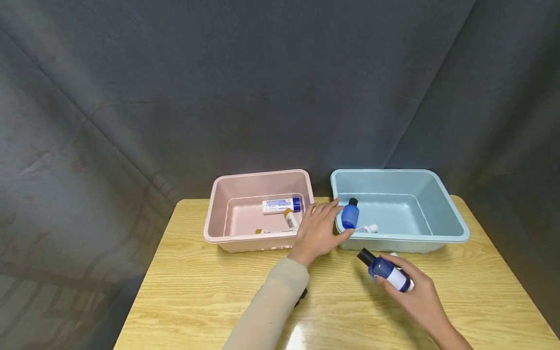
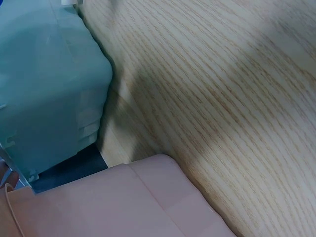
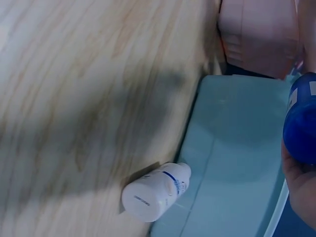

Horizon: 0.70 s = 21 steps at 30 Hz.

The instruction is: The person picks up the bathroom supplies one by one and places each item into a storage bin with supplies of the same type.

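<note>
My right hand [image 1: 413, 287] grips a dark blue bottle [image 1: 382, 269] with a black cap and a white label, tilted above the table before the light blue bin [image 1: 407, 237]. In the right wrist view its round blue base [image 3: 302, 136] shows. The left hand [image 1: 319, 231] reaches over the near left corner of that bin, fingers and thumb spread. Close to those fingertips, a blue bottle [image 1: 350, 217] with a black cap leans inside the bin. Beside it lies a white container [image 1: 367, 229]. A white bottle [image 3: 155, 192] lies on the table against the bin, mostly hidden by my right hand in the head view.
Left of the blue bin stands a pink bin [image 1: 258, 239], a narrow gap between them. It holds a white tube with a blue cap [image 1: 280, 206] and white containers with gold caps [image 1: 290, 218]. The wooden table [image 1: 197, 291] ends near a dark curtain [image 1: 262, 97] behind.
</note>
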Tool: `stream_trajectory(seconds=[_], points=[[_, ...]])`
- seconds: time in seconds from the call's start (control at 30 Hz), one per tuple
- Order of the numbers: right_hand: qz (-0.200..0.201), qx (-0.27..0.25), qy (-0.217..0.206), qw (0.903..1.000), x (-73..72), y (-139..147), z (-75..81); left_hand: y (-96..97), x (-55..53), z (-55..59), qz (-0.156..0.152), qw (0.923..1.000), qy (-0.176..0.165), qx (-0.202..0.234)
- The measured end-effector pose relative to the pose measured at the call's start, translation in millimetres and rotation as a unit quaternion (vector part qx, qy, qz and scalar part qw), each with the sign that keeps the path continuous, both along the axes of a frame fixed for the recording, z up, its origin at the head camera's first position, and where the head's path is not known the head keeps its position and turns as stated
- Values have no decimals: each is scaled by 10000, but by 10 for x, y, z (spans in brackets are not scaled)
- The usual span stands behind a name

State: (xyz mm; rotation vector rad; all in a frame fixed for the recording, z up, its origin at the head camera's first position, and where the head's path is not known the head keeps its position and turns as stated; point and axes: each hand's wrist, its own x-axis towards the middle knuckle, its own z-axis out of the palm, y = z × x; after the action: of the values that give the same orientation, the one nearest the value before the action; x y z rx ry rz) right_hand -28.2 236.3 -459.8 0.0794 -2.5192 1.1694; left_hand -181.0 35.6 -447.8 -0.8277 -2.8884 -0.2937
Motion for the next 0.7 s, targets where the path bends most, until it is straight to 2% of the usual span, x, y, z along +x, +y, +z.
stream_trajectory(seconds=[0.33, 0.7], points=[[62, -59, 0, 10000, -13, 0, 100, 3, 3, 3, -1, 10000, 16, 0], [26, 23, 191, 9998, -58, 20, 180, 0, 0, -8, -51, 9999, 87, 57]])
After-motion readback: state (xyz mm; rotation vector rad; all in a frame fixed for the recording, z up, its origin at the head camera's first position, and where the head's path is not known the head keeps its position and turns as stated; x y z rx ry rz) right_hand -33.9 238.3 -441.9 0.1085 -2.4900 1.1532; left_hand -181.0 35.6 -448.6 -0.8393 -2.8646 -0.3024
